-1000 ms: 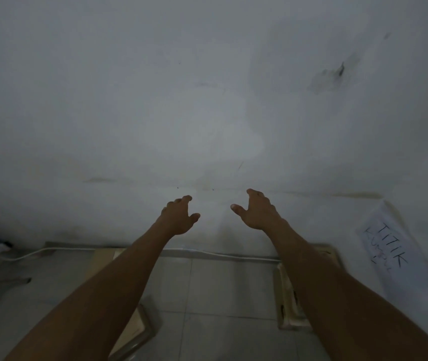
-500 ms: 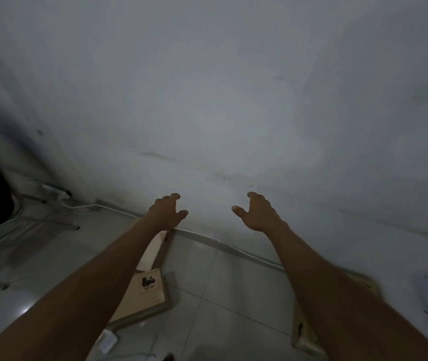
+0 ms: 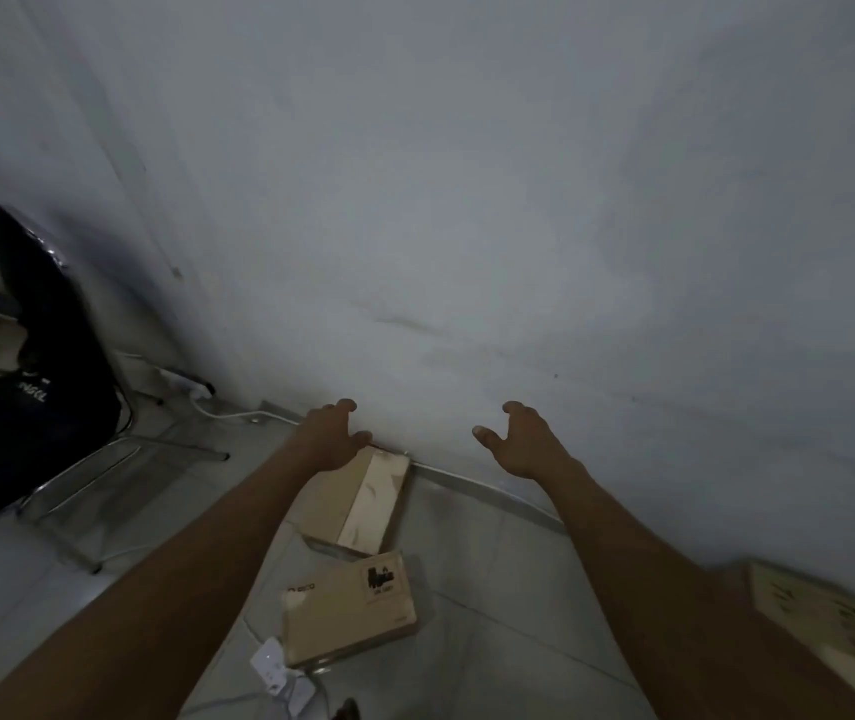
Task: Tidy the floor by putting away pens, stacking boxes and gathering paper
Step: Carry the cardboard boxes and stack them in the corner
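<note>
- The view has swung left over the last second. A black chair [image 3: 35, 366] now shows at the left, and the handwritten sheet seen at the right a second ago is out of frame.
- More floor [image 3: 493, 589] is exposed, and three cardboard boxes are on it.
  - The box by the wall [image 3: 368, 504] stands at the wall's foot.
  - The labelled box [image 3: 350, 613] lies flat just nearer the camera, with one corner close to the first box.
  - The third box [image 3: 825, 615] is well apart at the right and blurred.
- Judgement: the person is surveying or approaching ahead of the stacking step. No box sits on another yet, no pens can be made out, and no loose paper is in view.
- A small white item [image 3: 274, 667] lies beside the labelled box's near corner. It is possibly a plug with a cord, but the frame is too dim to be sure.
- Both arms are stretched forward, as in the two earlier frames. The backs of the hands face up and the thumbs point inward.
- The left hand [image 3: 334, 433] and the right hand [image 3: 518, 441] are held apart with a clear gap between them. The fingers are loosely curled and hold nothing.
- The left hand overlaps the far top edge of the box by the wall. Contact cannot be confirmed from this angle.
- The right hand hangs in front of the wall [image 3: 467, 200], above the cable [image 3: 467, 483] that runs along its base.
</note>
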### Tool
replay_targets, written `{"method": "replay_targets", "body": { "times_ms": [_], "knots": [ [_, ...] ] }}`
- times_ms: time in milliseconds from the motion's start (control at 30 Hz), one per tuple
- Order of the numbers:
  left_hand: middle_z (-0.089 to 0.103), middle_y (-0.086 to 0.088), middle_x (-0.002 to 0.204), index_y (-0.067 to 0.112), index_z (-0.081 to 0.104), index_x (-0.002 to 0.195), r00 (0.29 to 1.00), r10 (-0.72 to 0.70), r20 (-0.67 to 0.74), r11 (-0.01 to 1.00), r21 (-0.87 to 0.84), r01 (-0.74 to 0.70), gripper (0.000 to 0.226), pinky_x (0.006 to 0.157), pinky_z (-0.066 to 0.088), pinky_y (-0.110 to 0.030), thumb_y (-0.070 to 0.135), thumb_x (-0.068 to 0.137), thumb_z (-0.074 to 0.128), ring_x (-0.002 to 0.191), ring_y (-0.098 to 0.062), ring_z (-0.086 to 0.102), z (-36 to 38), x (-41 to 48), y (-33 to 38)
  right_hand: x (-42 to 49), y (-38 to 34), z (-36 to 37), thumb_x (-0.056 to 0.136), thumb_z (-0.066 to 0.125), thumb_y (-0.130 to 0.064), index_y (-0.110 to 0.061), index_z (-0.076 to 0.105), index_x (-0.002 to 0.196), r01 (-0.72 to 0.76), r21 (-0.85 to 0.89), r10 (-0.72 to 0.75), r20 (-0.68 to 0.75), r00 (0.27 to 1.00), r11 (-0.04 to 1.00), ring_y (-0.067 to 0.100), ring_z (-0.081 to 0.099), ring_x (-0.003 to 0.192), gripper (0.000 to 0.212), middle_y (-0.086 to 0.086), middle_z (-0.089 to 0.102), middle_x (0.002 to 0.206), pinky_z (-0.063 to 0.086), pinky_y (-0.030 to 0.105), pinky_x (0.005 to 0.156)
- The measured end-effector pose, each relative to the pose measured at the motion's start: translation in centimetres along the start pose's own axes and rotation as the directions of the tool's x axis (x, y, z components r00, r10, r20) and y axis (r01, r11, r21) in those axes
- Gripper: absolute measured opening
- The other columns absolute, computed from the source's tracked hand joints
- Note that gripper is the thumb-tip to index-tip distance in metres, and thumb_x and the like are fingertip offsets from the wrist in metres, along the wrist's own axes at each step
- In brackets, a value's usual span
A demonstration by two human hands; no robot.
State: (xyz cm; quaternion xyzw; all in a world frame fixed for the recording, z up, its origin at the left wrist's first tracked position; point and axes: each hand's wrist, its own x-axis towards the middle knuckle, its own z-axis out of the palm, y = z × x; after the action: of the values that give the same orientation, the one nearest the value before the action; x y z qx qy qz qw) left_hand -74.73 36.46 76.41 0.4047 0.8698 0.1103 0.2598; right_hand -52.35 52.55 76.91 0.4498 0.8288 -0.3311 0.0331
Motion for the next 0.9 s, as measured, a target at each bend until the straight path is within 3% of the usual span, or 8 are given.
{"method": "replay_targets", "body": {
  "times_ms": [267,567,900],
  "knots": [
    [0.048,-0.022,0.138,0.005,0.035,0.141,1.000,0.008,0.022,1.000,0.008,-0.009,0.064,0.106,0.039,-0.042,0.039,0.092,0.056,0.126,-0.037,0.046,-3.7,3.2,-6.0,2.5,-5.3,5.0,0.090,0.052,-0.053,-0.005,0.023,0.147,-0.030,0.045,0.029,0.012,0.999,0.999,0.031,0.030,0.139,0.080,0.015,0.029,0.151,0.029,0.043,0.113],
    [0.042,-0.019,0.145,0.005,0.034,0.142,0.997,-0.043,0.069,0.998,-0.037,0.046,0.065,0.108,0.036,-0.039,0.040,0.092,0.055,0.133,-0.033,0.041,-3.1,6.5,-8.5,6.6,-4.5,7.1,0.090,0.054,-0.050,-0.003,0.025,0.145,-0.057,0.055,0.054,0.067,0.996,0.997,0.032,0.033,0.137,0.078,0.018,0.032,0.149,0.031,0.040,0.110],
    [0.045,-0.017,0.143,0.004,0.037,0.141,0.982,-0.175,0.074,0.979,-0.089,0.181,0.058,0.106,0.035,-0.033,0.036,0.095,0.052,0.131,-0.029,0.043,0.7,12.9,-13.2,15.0,-2.5,12.9,0.091,0.055,-0.046,-0.003,0.031,0.142,-0.255,0.291,0.232,0.113,0.966,0.922,0.032,0.042,0.132,0.070,0.019,0.041,0.145,0.035,0.033,0.103]
  ]
}}
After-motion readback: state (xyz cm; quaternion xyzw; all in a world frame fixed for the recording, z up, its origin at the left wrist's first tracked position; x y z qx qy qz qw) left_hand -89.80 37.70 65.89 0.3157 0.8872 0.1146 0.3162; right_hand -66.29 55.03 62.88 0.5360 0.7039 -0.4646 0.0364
